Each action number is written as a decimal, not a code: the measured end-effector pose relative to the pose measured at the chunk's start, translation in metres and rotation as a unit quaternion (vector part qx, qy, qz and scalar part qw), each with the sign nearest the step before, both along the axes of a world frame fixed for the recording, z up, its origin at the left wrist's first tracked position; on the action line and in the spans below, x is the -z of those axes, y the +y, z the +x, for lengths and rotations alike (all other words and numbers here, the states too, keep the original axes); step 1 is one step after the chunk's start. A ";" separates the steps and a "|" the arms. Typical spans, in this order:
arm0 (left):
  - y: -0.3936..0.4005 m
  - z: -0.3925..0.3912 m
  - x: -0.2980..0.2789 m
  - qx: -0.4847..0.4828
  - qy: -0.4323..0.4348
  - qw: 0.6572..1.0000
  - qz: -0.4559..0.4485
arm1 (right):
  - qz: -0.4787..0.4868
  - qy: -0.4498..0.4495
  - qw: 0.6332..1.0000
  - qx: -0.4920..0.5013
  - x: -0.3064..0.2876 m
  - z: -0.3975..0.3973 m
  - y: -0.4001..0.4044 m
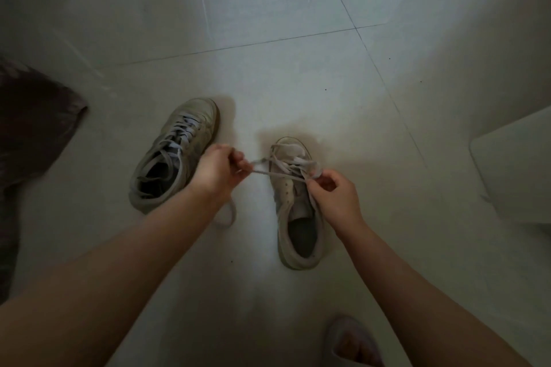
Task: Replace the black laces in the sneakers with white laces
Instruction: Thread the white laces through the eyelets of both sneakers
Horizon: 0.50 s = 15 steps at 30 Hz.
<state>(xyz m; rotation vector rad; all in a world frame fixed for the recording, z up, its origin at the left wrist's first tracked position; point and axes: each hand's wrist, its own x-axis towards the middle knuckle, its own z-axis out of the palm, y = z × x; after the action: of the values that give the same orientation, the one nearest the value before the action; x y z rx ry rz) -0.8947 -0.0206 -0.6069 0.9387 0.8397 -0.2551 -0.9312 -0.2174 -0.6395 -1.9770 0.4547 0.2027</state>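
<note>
Tiled floor carries everything; pale tiles, dark grout lines crossing toward the far right.

Dark cloth bunched at floor's left edge, well apart from the work. White boxy object at right edge, also out of the way; can't tell what it is.

Left sneaker standing upright, toe pointing away, pale lace already crossed up its eyelets. Lace colour reads light grey-white in this dim light; no black lace visible anywhere. A loose loop of lace trails on the floor beside its heel, partly hidden under the left forearm. Judged finished or near it.

Right sneaker upright just right of centre, toe away, white lace threaded through the forward eyelets, upper eyelets near the collar bare. Parked between both arms, likely to let each hand pull one end straight outward.

Left hand: grip clenched on one lace end, drawn taut to the left, probably evening out lengths or snugging the crossings.

Right hand: grip pinching the other lace end right at the sneaker's right eyelet row, likely feeding or holding it for the next hole.

Slippered foot at floor's near edge, clear of the work.

Obstructions: none between hands and eyelets; low light makes the eyelets hard to make out.
</note>
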 end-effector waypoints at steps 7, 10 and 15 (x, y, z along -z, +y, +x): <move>0.020 -0.030 0.019 0.442 -0.147 0.666 0.583 | 0.006 -0.002 1.000 -0.001 -0.002 0.001 0.008; -0.001 -0.047 0.010 0.554 -0.227 0.487 0.636 | -0.005 -0.007 1.000 -0.002 -0.005 0.000 0.010; 0.028 -0.037 0.008 0.520 -0.085 0.487 0.697 | -0.043 -0.017 0.999 0.017 -0.007 -0.001 0.008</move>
<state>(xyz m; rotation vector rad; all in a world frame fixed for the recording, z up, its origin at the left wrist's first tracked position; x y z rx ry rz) -0.9316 0.0073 -0.6147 2.9867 -0.0676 -0.4962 -0.9326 -0.2093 -0.6323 -2.0516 0.4802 0.1297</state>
